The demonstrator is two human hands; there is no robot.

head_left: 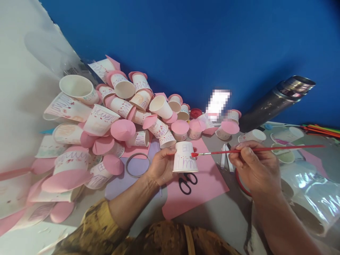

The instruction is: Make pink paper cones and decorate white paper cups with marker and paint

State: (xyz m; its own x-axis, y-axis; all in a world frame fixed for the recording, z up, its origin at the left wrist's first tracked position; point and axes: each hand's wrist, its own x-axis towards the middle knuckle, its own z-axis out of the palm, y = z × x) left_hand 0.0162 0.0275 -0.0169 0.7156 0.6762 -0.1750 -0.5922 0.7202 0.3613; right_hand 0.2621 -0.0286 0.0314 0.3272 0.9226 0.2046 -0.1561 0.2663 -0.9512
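My left hand (160, 165) grips an upturned white paper cup (184, 157) with purple zigzag marks and small red dots. My right hand (252, 170) pinches a thin red paintbrush (255, 150), its red-tipped bristles touching the cup's right side. Both hands hover over a pink paper sheet (207, 187) with black scissors (187, 182) lying on it just below the cup.
A big heap of decorated paper cups with pink paper lids (106, 120) fills the left and back. A ring (137, 165) lies on purple paper. A steel flask (276, 101) leans at the right, with coloured pencils (322, 130), plastic wrapping (310, 191) and a blue wall behind.
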